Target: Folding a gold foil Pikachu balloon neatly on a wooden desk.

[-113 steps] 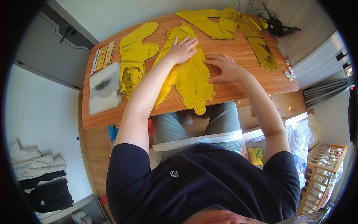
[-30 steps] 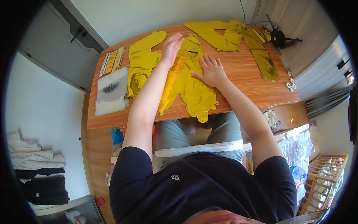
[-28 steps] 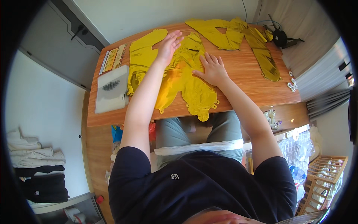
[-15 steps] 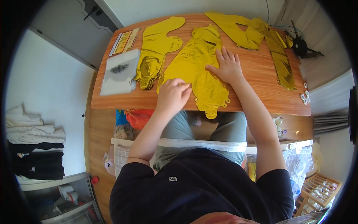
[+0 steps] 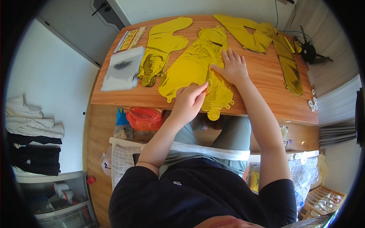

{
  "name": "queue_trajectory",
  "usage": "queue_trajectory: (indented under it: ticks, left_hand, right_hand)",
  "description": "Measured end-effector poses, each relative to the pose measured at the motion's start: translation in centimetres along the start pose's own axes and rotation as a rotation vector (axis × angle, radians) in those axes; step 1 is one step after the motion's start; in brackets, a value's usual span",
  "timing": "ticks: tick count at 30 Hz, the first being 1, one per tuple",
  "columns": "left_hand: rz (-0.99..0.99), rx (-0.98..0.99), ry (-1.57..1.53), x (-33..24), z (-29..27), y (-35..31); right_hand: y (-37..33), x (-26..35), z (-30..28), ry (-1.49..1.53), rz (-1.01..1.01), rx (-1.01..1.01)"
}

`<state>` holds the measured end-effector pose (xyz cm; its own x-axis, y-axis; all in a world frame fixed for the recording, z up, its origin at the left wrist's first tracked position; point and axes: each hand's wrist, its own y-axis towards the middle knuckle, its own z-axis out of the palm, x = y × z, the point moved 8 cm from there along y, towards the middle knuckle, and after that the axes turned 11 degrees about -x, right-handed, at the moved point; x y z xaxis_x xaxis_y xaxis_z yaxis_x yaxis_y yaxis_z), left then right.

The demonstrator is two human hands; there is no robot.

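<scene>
A flat, creased gold foil balloon [image 5: 186, 70] lies in the middle of the wooden table, its tabbed lower end just over the front edge. My right hand [image 5: 234, 68] rests on its right side, fingers spread and palm down. My left hand [image 5: 189, 100] is at the lower middle of the foil, thumb and index finger closed at a raised fold, the other fingers curled under. What lies between those fingertips is mostly hidden. A pile of gold foil balloons [image 5: 155, 57] lies to the left, and another gold foil balloon [image 5: 253, 38] lies at the far right.
Clear plastic bags [image 5: 121, 76] lie stacked on the table's left, with printed cards [image 5: 129, 39] behind them. Small white rolls [image 5: 313, 103] sit at the right edge near a black stand [image 5: 307, 50]. Below the table hangs a red bag [image 5: 144, 119].
My left hand has moved right across the balloon, and a fold now stands up by its fingertips. The balloon's lower left edge has come into sight. My right hand stays in place.
</scene>
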<state>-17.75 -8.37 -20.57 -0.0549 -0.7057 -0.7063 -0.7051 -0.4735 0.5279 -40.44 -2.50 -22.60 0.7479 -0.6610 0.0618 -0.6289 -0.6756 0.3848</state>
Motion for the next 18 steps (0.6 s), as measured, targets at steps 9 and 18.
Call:
queue_trajectory:
  ticks: [9, 18]
  left_hand:
    - [-0.079, 0.381, 0.113, 1.2, 1.5, 4.8]
    - [0.226, 0.59, 0.386, 1.2, 2.3, 7.0]
  right_hand:
    - [0.1, 0.1, 0.1, -0.005, 0.005, 0.039]
    - [-0.2, 0.2, -0.5, 0.003, 0.016, 0.05]
